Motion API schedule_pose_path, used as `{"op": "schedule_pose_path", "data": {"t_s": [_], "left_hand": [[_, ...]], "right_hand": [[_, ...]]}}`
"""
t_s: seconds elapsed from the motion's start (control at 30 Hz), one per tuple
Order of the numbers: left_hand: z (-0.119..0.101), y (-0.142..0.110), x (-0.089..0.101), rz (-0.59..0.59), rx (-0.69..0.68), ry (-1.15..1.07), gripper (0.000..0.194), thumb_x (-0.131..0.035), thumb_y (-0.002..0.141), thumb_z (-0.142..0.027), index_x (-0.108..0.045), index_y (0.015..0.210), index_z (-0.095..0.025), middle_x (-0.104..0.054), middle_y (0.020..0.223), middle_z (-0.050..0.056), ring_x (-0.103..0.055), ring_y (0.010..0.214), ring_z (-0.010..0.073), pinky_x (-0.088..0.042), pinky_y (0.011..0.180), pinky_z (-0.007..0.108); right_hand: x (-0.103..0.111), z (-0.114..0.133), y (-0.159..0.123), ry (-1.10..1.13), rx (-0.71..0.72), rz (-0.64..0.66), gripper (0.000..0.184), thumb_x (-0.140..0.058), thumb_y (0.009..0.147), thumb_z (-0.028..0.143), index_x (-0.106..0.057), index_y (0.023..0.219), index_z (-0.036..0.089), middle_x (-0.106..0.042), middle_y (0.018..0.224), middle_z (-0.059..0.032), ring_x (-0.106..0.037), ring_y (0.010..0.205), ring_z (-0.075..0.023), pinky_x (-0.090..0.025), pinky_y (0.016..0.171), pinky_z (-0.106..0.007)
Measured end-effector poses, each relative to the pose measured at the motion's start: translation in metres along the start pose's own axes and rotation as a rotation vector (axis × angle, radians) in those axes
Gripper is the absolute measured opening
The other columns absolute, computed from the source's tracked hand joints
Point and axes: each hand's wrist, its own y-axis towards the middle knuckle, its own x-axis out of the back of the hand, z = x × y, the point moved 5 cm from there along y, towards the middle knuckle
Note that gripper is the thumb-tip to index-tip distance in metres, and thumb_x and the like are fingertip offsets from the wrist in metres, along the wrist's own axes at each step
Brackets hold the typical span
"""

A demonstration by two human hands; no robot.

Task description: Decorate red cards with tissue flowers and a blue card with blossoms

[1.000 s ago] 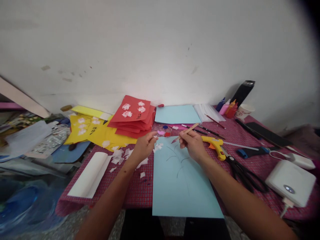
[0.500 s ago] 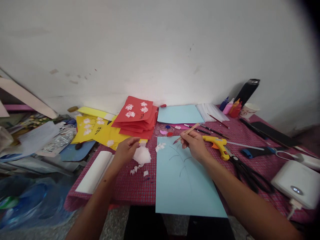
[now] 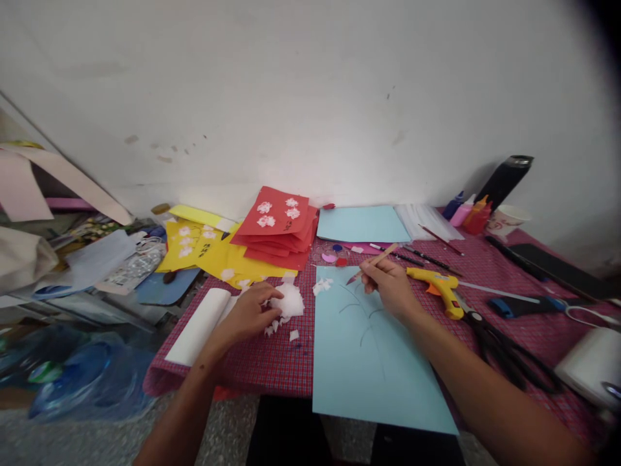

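Note:
My right hand [image 3: 388,285] is closed around a paintbrush [image 3: 385,252], its bristle tip pointing down and left above a light blue sheet [image 3: 369,395]. Thin dark branch-like lines are drawn on that sheet. A crumpled white paper blossom [image 3: 322,286] sits at its upper left. My left hand [image 3: 250,314] reaches to a pile of white tissue squares [image 3: 292,299], thumb and fingers apart at the pile's left edge. Whether the fingertips touch the tissue I cannot tell. Small white scraps lie just below the pile. The paint palette [image 3: 334,257] stands above the blue sheet.
Red cards [image 3: 272,236] and yellow cards [image 3: 228,262] with blossoms lie at the back left. A white roll [image 3: 198,327] is at the front left. To the right lie a yellow glue gun [image 3: 439,285], black scissors [image 3: 504,349], paint bottles [image 3: 478,217] and a dark flask [image 3: 507,181].
My left hand has lowered to the left edge of the tissue pile. My right hand still holds the paintbrush over the blue sheet. The whole view has swung slightly left.

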Motion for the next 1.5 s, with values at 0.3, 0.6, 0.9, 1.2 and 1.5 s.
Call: {"op": "schedule_pose_path", "data": {"t_s": [0.3,0.6,0.9,1.2,1.5], "left_hand": [[0.008,0.001,-0.012,0.037,-0.059,0.073,0.019,-0.051,0.090,-0.024,-0.070,0.090,-0.020,-0.068,0.096,0.006,-0.060,0.094,0.0207,-0.043,0.088,0.034],[0.003,0.003,-0.004,-0.089,-0.025,0.039,0.020,-0.048,0.091,-0.022,-0.063,0.079,-0.018,-0.066,0.083,0.003,-0.058,0.083,0.0176,-0.044,0.080,0.032],[0.003,-0.003,-0.010,-0.073,-0.126,0.040,0.025,-0.058,0.078,-0.009,-0.068,0.098,-0.020,-0.068,0.108,0.006,-0.058,0.108,0.0217,-0.043,0.099,0.039],[0.007,-0.002,-0.018,-0.021,-0.169,0.094,0.018,-0.056,0.086,-0.015,-0.070,0.097,-0.018,-0.066,0.110,0.009,-0.057,0.109,0.0228,-0.044,0.098,0.040],[0.011,0.008,-0.003,-0.135,0.093,-0.181,0.022,-0.054,0.088,-0.030,-0.070,0.081,-0.018,-0.069,0.084,0.004,-0.061,0.080,0.0180,-0.046,0.075,0.030]], "right_hand": [[-0.001,0.001,-0.001,-0.014,0.004,-0.008,0.023,-0.068,0.085,0.042,-0.063,0.079,0.020,-0.059,0.064,0.0009,-0.049,0.049,-0.0112,-0.038,0.046,-0.025],[-0.004,0.007,-0.002,-0.013,-0.011,-0.018,0.026,-0.070,0.082,0.042,-0.060,0.071,0.020,-0.059,0.061,0.0013,-0.049,0.046,-0.0107,-0.037,0.045,-0.025],[-0.003,0.004,-0.002,-0.018,-0.017,-0.013,0.025,-0.070,0.081,0.042,-0.062,0.076,0.019,-0.059,0.062,0.0017,-0.050,0.047,-0.0102,-0.038,0.045,-0.024],[-0.003,0.005,-0.002,-0.027,-0.010,-0.007,0.024,-0.069,0.083,0.040,-0.061,0.074,0.019,-0.059,0.062,0.0015,-0.049,0.047,-0.0105,-0.038,0.045,-0.024],[-0.004,0.006,-0.001,-0.021,-0.002,-0.002,0.025,-0.068,0.084,0.040,-0.060,0.072,0.019,-0.058,0.062,0.0014,-0.050,0.048,-0.0106,-0.038,0.046,-0.024]]}}
